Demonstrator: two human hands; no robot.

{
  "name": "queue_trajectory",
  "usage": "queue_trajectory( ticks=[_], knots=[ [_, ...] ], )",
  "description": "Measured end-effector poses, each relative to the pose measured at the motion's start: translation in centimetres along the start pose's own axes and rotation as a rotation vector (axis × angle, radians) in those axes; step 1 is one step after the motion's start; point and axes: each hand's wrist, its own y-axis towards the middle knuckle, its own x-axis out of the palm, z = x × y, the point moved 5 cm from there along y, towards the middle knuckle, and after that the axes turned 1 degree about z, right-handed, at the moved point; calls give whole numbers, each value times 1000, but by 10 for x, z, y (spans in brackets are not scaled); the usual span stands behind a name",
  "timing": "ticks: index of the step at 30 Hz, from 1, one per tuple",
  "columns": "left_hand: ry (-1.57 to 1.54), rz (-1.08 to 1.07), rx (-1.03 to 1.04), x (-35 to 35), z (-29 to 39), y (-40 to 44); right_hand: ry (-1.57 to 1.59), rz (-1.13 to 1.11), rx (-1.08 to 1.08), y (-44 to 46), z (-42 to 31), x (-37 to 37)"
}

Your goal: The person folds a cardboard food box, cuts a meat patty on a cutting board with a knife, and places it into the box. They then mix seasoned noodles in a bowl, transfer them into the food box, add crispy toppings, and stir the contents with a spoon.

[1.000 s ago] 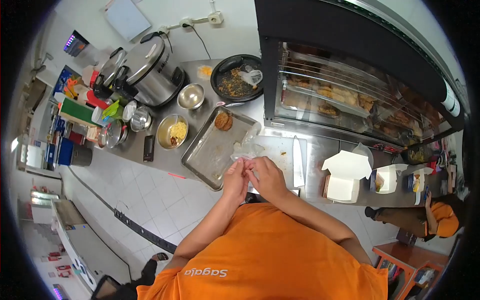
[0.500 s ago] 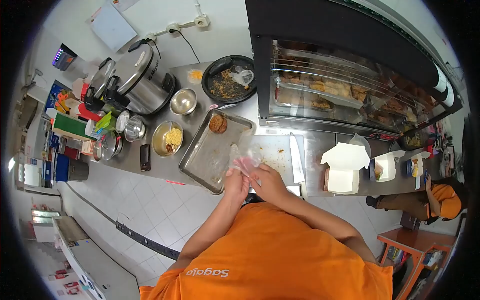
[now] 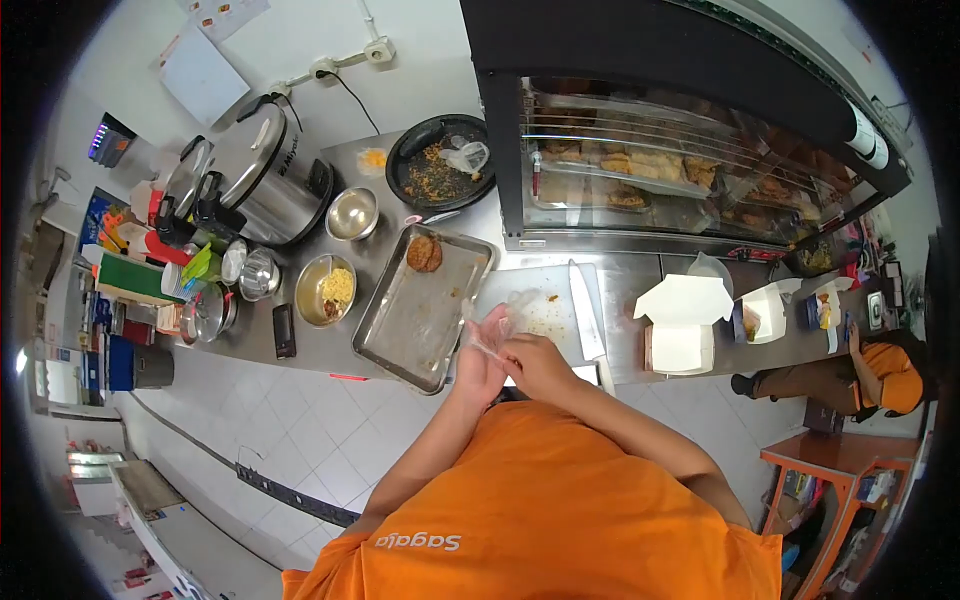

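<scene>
A clear plastic glove [image 3: 518, 302] is partly over the fingers of my left hand [image 3: 483, 362], whose palm is turned up with the fingers stretched out. My right hand [image 3: 538, 366] pinches the glove's edge beside the left palm. Both hands are just in front of a white cutting board [image 3: 500, 288] with crumbs on it. A large knife [image 3: 584, 315] lies along the board's right side. To the left, a metal tray [image 3: 385, 345] carries one browned fried patty [image 3: 424, 254].
A steel bowl with yellow shreds [image 3: 337, 290], an upright steel bowl [image 3: 352, 214] and a black pan with crumbs [image 3: 412, 170] stand left. Behind is a glass food warmer [image 3: 640, 225]. An open white box [image 3: 690, 345] sits right. Another person [image 3: 885, 375] stands far right.
My left hand has pushed further into the glove and its fingers have straightened. My right hand still grips the glove's edge. The whole view has shifted slightly.
</scene>
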Motion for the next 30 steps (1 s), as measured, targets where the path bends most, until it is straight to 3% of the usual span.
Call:
queue_trajectory(
  ticks=[3,5,8,11,14,19,23,26,28,30],
  knots=[
    [168,115,9,-7,2,12,250,-60,287,-3,7,-1],
    [322,286,18,9,8,6,279,-33,280,-7,14,7],
    [270,223,-35,16,8,1,176,42,214,-5,11,3],
    [189,-33,-82,-5,-2,17,96,97,155,-7,11,1],
    [295,-7,-126,16,0,8,194,58,198,-11,6,3],
    [368,100,-29,15,-2,14,329,-71,301,-14,-1,5],
    [156,17,222,35,8,19,344,-109,330,-10,-2,-3],
    [431,297,261,18,31,42,239,-63,324,-14,5,-11],
    [1085,327,994,11,94,81,263,-58,400,-24,12,-19],
    [1535,720,1176,-37,145,125,193,41,454,-54,35,-29]
  ],
)
